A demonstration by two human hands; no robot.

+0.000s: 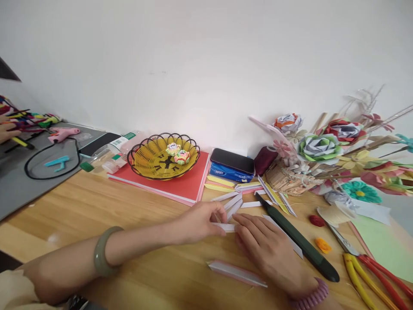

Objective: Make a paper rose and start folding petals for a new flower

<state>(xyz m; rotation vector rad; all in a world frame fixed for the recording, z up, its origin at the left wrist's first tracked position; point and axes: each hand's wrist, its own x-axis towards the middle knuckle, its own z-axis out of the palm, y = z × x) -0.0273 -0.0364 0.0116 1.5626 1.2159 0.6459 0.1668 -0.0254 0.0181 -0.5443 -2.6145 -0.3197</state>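
Between my two hands, low over the wooden table, is a white folded paper strip (226, 227). My left hand (201, 220) pinches its left end between thumb and fingers. The fingers of my right hand (266, 245) close over its right end and hide it. Just behind the hands, more white folded strips (235, 204) fan out. A pink-edged white strip (237, 274) lies in front of my right hand. Beside that hand rests a dark green craft knife (297, 237), partly over another white strip (295, 245).
Scissors (351, 254) with red and yellow handles lie right, near a thread spool (337, 214). Paper flowers (319, 147) fill a basket behind. A yellow woven basket (145, 161) sits on red paper (190, 189). At left are a pink glue gun (63, 134) and another person's hand (6, 130).
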